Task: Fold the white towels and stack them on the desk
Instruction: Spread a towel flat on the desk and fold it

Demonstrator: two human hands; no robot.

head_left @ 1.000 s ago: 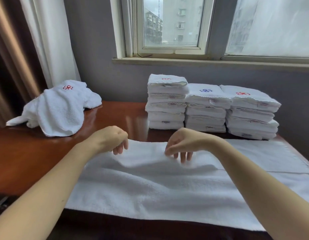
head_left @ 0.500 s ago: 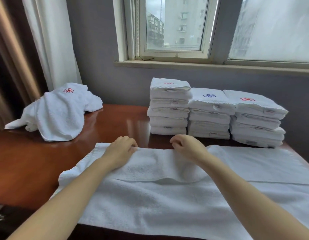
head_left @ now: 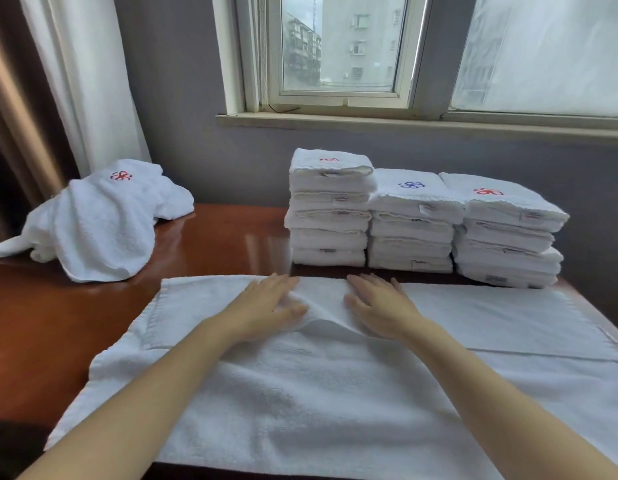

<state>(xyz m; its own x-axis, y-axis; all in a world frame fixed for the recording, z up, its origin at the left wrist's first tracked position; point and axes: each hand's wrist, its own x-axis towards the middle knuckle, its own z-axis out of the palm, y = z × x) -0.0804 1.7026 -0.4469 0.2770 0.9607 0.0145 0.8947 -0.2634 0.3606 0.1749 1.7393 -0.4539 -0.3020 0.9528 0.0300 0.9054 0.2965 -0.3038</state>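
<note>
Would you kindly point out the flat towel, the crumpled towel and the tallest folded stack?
flat towel (head_left: pixel 300 393), head view, its bare middle.
crumpled towel (head_left: pixel 103 230), head view, its draped front.
tallest folded stack (head_left: pixel 330 216), head view, its front face.

The spread towel (head_left: pixel 300 393) runs off the picture's right edge, and its near right corner off the bottom edge, so its full length cannot be told; both forearms cover strips of it and are themselves cut by the bottom edge; on the towel's far half the left grip (head_left: pixel 266 306) has blurred fingers (head_left: pixel 281 282), their outlines unclear; its palm and that of the right grip (head_left: pixel 380 306) are hidden against the cloth; beyond the towel, the labels (head_left: pixel 427 207) on the stacks (head_left: pixel 411 220) are too small to read; left of the towel, the loose heap (head_left: pixel 99 220) is cut by the left edge, its towel count unclear; the worktop (head_left: pixel 58 323) beyond the towel is hidden under those stacks.
</note>
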